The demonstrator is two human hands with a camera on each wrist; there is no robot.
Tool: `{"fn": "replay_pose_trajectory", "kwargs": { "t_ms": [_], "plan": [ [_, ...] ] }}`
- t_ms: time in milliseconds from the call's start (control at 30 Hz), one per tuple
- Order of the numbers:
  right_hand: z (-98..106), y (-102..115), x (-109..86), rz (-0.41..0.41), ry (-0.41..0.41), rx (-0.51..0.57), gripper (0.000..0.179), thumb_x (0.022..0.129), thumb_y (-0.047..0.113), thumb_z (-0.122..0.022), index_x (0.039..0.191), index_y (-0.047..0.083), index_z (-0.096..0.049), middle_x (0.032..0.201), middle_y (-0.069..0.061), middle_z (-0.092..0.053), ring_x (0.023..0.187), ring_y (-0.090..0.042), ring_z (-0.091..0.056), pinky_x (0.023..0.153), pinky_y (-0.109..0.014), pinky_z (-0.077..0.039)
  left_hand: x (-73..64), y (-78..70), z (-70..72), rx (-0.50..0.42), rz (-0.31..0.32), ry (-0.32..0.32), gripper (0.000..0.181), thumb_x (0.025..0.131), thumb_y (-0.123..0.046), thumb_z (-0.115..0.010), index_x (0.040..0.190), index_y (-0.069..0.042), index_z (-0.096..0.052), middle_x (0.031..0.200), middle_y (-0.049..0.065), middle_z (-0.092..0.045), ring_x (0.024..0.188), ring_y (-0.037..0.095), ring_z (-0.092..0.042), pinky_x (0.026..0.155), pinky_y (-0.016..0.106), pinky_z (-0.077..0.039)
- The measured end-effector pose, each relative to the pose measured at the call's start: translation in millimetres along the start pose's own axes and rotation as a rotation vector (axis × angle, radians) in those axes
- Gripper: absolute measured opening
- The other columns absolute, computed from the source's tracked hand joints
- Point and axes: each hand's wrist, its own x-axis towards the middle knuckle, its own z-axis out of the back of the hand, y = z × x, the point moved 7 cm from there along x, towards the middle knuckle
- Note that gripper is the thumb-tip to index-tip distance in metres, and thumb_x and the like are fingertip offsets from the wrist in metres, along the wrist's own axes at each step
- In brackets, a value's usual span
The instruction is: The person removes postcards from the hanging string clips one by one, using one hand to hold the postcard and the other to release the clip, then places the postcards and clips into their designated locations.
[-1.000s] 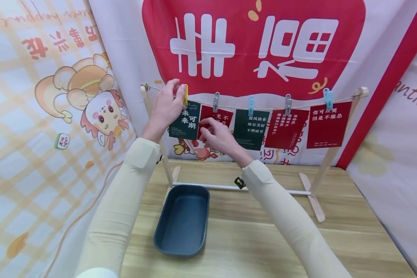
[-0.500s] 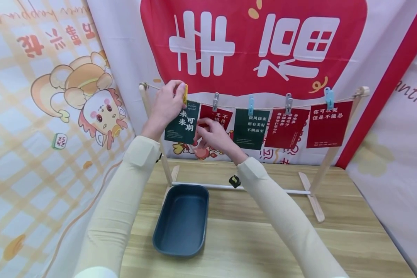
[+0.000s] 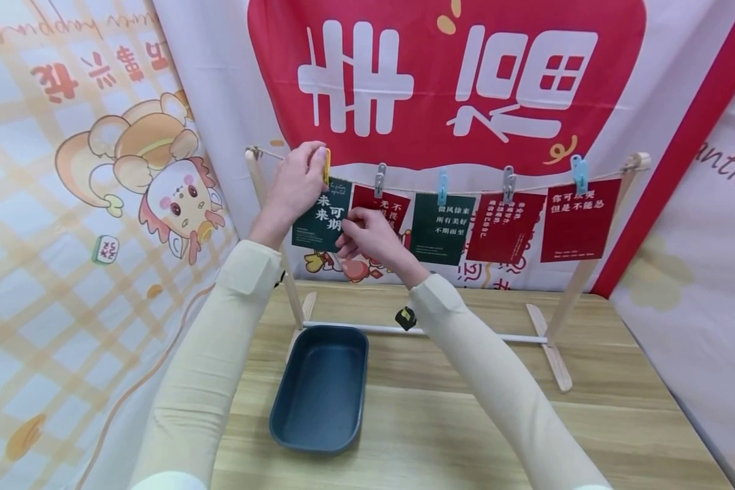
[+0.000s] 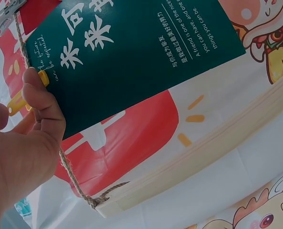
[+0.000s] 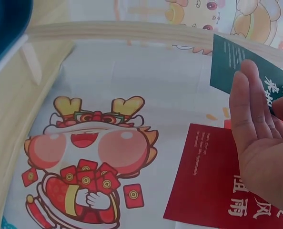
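In the head view my left hand [image 3: 294, 187] pinches a yellow clothespin [image 3: 327, 167] on the twine, at the top of a dark green card [image 3: 311, 231]. The left wrist view shows thumb and fingers on the clothespin [image 4: 18, 102], right at the card's top edge beside the twine [image 4: 71, 172]. My right hand [image 3: 376, 241] holds the card's right edge between thumb and fingers, lower down. Its other fingers extend alongside the card [image 5: 232, 64] in the right wrist view. Behind this hand hangs a red card [image 3: 398, 204], partly hidden, under a grey clothespin [image 3: 380, 180].
Farther right, another green card [image 3: 437, 241] and two red cards hang from blue and grey clothespins. A wooden frame [image 3: 578, 286] with a white crossbar [image 3: 490, 336] carries the twine. A dark blue basin [image 3: 321, 395] stands on the wooden table [image 3: 465, 429], front left.
My right hand has moved left and slightly down, from before the red card to the green card's right edge. The green card has shifted slightly left. My left hand stays on the yellow clothespin.
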Motion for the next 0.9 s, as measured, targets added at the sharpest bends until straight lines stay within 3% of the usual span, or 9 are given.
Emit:
{"fn": "replay_pose_trajectory", "kwargs": {
  "t_ms": [267,467,700,900],
  "plan": [
    [-0.7,0.2,-0.2,-0.013,-0.033,-0.015,0.022,0.100,0.029,-0.056,0.111,0.010,-0.058,0.091,-0.014,-0.071,0.080,-0.033,-0.073,0.076,-0.038,-0.061,0.5,0.4,0.4,0.008,0.006,0.030,0.049,0.102,-0.046,-0.042,0.142,-0.018,-0.044,0.126,0.007,-0.053,0.092,0.019,-0.061,0.091,0.031,-0.054],
    [-0.7,-0.1,-0.8,-0.013,-0.038,-0.003,0.022,0.100,0.029,-0.056,0.109,0.009,-0.058,0.091,-0.015,-0.071,0.078,-0.032,-0.073,0.075,-0.036,-0.061,3.3,-0.6,0.9,0.019,-0.016,-0.003,0.040,0.101,-0.041,-0.048,0.132,-0.016,-0.048,0.123,0.005,-0.053,0.097,0.017,-0.058,0.086,0.027,-0.056],
    [-0.7,2.2,-0.8,-0.011,-0.039,0.003,0.022,0.100,0.031,-0.057,0.107,0.010,-0.059,0.091,-0.015,-0.070,0.082,-0.036,-0.072,0.077,-0.038,-0.061,7.1,-9.2,1.5,0.019,-0.136,-0.077,0.033,0.099,-0.036,-0.053,0.122,-0.013,-0.051,0.118,0.005,-0.056,0.102,0.014,-0.053,0.090,0.025,-0.053],
    [-5.2,6.7,-0.5,-0.015,-0.019,-0.002,0.026,0.099,0.032,-0.057,0.108,0.008,-0.058,0.092,-0.016,-0.070,0.084,-0.038,-0.072,0.078,-0.039,-0.061,4.2,-14.1,11.2,-0.048,-0.250,-0.205,0.030,0.098,-0.035,-0.055,0.115,-0.009,-0.055,0.110,0.006,-0.061,0.089,0.010,-0.058,0.082,0.022,-0.056]
  ]
}}
